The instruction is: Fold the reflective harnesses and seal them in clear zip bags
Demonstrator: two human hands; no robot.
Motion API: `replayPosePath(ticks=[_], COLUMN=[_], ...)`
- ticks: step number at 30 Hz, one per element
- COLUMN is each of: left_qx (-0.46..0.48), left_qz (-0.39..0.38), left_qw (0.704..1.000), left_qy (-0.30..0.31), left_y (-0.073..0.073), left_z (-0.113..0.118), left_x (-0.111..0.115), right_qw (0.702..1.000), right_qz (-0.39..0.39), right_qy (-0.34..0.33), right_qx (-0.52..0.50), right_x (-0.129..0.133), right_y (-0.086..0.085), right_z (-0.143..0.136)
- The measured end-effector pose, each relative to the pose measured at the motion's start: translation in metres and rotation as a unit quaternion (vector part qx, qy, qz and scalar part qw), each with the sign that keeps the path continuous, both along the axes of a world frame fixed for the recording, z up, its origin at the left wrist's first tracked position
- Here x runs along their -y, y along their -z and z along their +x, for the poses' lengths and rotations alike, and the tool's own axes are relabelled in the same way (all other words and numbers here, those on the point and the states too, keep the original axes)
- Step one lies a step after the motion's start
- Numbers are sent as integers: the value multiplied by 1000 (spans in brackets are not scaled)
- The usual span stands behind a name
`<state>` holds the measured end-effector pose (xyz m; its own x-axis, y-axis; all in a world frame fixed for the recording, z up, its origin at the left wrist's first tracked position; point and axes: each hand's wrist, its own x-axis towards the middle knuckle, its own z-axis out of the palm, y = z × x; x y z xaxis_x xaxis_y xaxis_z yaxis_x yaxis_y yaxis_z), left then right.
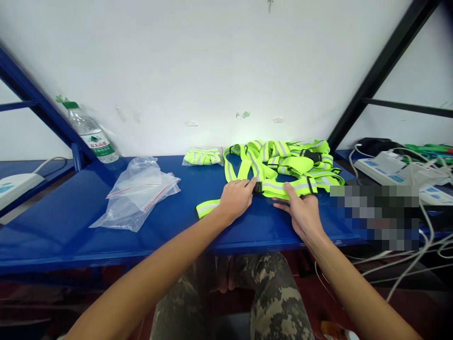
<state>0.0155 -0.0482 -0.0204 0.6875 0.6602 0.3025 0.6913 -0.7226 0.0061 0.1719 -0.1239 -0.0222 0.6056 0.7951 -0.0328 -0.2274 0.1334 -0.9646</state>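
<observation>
Neon yellow straps with silver stripes lie in a tangled pile on the blue table. My left hand is closed on a strap beside a black buckle; a loose strap end sticks out to its left. My right hand pinches the same strap to the right of the buckle, thumb on top, near a black slider. Between the hands the strap runs roughly level at the front of the pile.
On the blue table lie clear zip bags at left and a bagged folded strap by the wall. A water bottle leans at the back left. Power strips and white cables are at right.
</observation>
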Motion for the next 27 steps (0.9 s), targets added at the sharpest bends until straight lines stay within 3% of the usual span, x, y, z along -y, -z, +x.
replayPosePath(ticks=[5,10,13,16,19,21,24,27], left_qx=[-23,-10,-6,17,96,197,326,267], left_qz=[14,-50,-99,-118,-154,-195,-177,-94], left_qw=[999,995,991,988,977,959,928,955], left_qy=[21,81,91,102,109,64,23,90], left_y=[1,5,7,9,11,12,13,12], left_z=[0,-1,-1,-1,-4,-10,-20,-27], left_x=[-2,-6,-5,-5,-11,-17,-20,-15], right_qw=[986,979,945,848,706,627,553,524], right_qz=[1,-11,13,15,15,2,-11,-1], right_qy=[-57,-15,-8,-3,-66,-95,-117,-140], right_qx=[156,203,325,529,705,773,825,840], right_x=[-8,-21,-31,-41,-47,-47,-46,-45], right_y=[12,15,11,5,-3,-9,-12,-9], right_z=[3,12,12,9,2,-2,-8,-10])
